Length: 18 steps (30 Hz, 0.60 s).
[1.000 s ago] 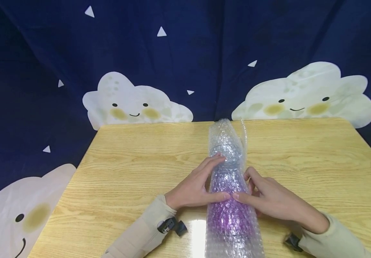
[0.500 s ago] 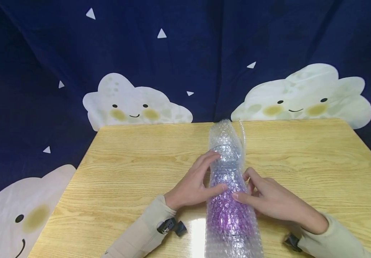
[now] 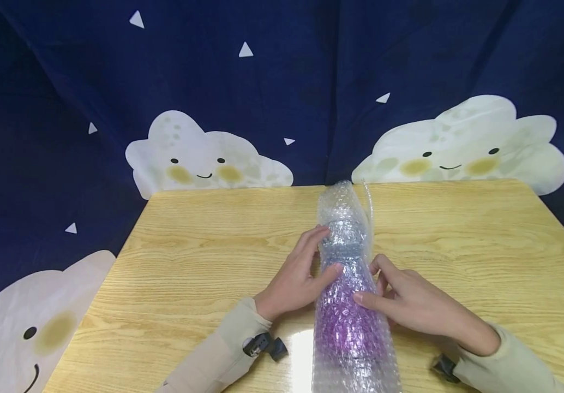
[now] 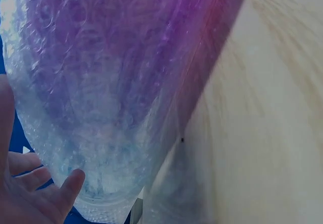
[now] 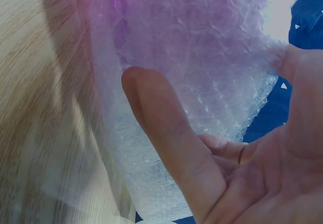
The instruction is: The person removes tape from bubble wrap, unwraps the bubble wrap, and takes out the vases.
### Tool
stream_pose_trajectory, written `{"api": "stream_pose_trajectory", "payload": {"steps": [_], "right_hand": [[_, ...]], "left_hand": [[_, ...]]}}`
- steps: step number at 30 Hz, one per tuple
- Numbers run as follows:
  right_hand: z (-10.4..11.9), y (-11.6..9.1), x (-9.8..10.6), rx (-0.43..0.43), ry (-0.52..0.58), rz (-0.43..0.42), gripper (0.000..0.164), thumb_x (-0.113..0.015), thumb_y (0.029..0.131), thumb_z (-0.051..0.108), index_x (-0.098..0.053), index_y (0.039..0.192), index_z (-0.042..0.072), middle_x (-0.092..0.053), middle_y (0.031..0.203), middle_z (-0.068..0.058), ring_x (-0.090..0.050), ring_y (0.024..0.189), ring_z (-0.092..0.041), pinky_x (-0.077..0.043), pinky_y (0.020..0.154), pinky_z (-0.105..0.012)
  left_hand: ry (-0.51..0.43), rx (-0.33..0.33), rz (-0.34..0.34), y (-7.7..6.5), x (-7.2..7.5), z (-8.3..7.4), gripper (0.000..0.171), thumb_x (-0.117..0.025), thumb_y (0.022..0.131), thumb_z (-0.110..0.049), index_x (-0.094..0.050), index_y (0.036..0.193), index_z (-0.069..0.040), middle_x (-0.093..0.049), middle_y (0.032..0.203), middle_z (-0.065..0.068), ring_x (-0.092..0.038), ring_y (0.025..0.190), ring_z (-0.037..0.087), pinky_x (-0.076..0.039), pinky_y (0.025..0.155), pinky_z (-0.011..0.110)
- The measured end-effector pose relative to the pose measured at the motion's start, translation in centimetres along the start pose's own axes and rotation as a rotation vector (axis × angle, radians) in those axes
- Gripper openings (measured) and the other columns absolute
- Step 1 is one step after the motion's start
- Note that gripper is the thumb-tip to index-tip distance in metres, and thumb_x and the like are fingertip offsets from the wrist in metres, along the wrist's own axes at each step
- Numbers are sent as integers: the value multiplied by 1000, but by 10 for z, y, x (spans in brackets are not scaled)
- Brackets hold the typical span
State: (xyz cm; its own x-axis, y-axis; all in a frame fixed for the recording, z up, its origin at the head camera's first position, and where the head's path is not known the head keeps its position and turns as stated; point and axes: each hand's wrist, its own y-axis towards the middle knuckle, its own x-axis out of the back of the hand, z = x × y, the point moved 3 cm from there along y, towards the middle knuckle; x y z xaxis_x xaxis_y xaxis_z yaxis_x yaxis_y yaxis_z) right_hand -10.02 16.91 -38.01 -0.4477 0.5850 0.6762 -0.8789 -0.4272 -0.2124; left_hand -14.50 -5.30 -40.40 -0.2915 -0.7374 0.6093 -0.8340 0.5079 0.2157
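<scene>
A long bottle-shaped thing, purple and fading to clear bluish at its far part, lies on the table inside bubble wrap (image 3: 353, 333). My left hand (image 3: 294, 281) rests along its left side, fingers spread toward the narrow part and thumb on top. In the left wrist view the left hand's fingers (image 4: 38, 188) reach past the wrap's edge. My right hand (image 3: 417, 305) grips the right side, thumb pressing the top and the other fingers bent at the side. The right wrist view shows a finger (image 5: 166, 118) along the wrap (image 5: 202, 47). The bottle's near end runs out of the head view.
A light wooden table (image 3: 203, 240) carries the wrapped bottle. Behind it hangs a dark blue curtain (image 3: 262, 98) with white clouds. A loose strip of bubble wrap (image 3: 369, 202) sticks up along the far right side. Small black devices (image 3: 264, 345) sit at both wrists.
My left hand has slid a little away from me along the wrap, its thumb moving off from the right thumb. The right hand and the bottle have stayed nearly still.
</scene>
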Motion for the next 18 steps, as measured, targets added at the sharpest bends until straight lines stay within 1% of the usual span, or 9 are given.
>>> {"api": "stream_pose_trajectory", "payload": {"steps": [5, 8, 15, 18], "right_hand": [[1, 0, 0, 1, -10, -5, 41, -64, 98, 53, -47, 111, 18, -61, 69, 5, -59, 51, -9, -46, 47, -24], [0, 0, 0, 1, -12, -6, 41, -64, 98, 53, -47, 111, 18, -61, 69, 6, -59, 51, -9, -46, 47, -24], [0, 0, 0, -7, 6, 9, 42, -64, 98, 53, -46, 112, 17, -61, 70, 5, -59, 52, -10, -46, 48, -25], [1, 1, 1, -5, 6, 8, 43, -63, 99, 53, -46, 111, 16, -61, 69, 4, -59, 51, -10, -46, 47, -25]], "left_hand": [[3, 20, -14, 2, -2, 0, 72, -54, 103, -49, -30, 162, -17, -26, 171, -1, -18, 163, 22, -26, 131, 55], [6, 24, -16, 4, -2, 0, 73, -55, 102, -51, -31, 162, -16, -26, 171, -2, -23, 161, 21, -30, 129, 54], [29, 32, -10, 6, -2, -2, 72, -57, 100, -50, -37, 159, -15, -25, 170, -2, -43, 150, 24, -43, 121, 52], [39, 36, -11, 7, -2, -2, 71, -57, 99, -50, -39, 158, -15, -25, 170, -3, -47, 147, 24, -45, 120, 51]]}}
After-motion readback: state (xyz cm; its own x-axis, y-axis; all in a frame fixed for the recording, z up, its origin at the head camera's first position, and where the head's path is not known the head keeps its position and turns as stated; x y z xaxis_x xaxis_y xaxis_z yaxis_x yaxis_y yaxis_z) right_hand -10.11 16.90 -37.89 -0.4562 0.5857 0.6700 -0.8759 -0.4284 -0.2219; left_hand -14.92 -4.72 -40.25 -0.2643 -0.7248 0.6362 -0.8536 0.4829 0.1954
